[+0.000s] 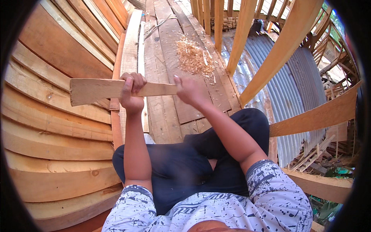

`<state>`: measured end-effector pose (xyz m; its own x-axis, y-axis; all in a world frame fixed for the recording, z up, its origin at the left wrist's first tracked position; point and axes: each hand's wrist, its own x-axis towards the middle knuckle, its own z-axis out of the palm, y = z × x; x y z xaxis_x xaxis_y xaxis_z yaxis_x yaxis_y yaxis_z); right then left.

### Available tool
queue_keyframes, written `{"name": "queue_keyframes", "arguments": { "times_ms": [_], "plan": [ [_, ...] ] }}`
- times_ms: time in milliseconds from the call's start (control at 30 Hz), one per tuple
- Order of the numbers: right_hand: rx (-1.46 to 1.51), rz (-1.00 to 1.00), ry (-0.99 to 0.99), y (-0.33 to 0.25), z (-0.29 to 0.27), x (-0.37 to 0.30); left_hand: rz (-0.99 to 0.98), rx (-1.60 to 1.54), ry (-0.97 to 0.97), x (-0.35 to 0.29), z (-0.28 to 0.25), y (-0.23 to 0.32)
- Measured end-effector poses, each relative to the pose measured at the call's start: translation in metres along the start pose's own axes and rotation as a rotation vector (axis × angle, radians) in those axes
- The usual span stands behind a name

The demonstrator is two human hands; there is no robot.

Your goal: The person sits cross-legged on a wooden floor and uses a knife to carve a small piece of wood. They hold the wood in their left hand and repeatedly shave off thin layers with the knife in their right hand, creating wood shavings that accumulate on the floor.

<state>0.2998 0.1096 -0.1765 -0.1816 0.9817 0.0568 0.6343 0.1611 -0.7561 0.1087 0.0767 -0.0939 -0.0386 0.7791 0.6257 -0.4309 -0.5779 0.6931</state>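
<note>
The left hand [133, 91] wraps its fingers around a flat, tapering wooden piece [110, 89], which lies crosswise in front of the seated person. The broad end of the piece extends to the left of this hand; the narrow end runs right, as far as the right hand [188, 91]. The right hand is blurred, with its fingers curled at the narrow tip; whether they pinch the wood cannot be told. Below both hands spreads a plank floor [166, 116]. Nearer the body than the hands are the crossed legs in dark trousers [174, 166]. Just beyond the right hand, a heap of curled wood shavings [195, 58] rests on the floor. To the left of the left hand, long boards [58, 127] stand in a row. Well to the right of the right hand rise wooden posts [280, 52], with corrugated metal sheets [286, 104] behind them.
</note>
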Motion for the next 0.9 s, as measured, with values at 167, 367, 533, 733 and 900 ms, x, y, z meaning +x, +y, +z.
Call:
{"name": "queue_keyframes", "arguments": {
  "times_ms": [167, 367, 533, 733, 900],
  "plan": [
    [0.051, 0.172, -0.121, 0.029, 0.051, 0.004, 0.007, 0.052, 0.095, 0.001, 0.01, -0.003],
    [0.022, 0.041, -0.058, 0.012, 0.032, 0.005, 0.025, 0.068, 0.095, -0.003, 0.005, -0.002],
    [-0.031, 0.055, -0.017, 0.035, 0.052, 0.004, 0.019, 0.064, 0.138, -0.001, 0.007, -0.003],
    [-0.262, 0.014, -0.052, 0.027, 0.046, 0.008, 0.005, 0.091, 0.157, -0.001, -0.005, 0.003],
    [-0.368, 0.016, 0.011, 0.026, 0.048, 0.01, -0.007, 0.096, 0.104, -0.001, -0.006, 0.004]
  ]
}}
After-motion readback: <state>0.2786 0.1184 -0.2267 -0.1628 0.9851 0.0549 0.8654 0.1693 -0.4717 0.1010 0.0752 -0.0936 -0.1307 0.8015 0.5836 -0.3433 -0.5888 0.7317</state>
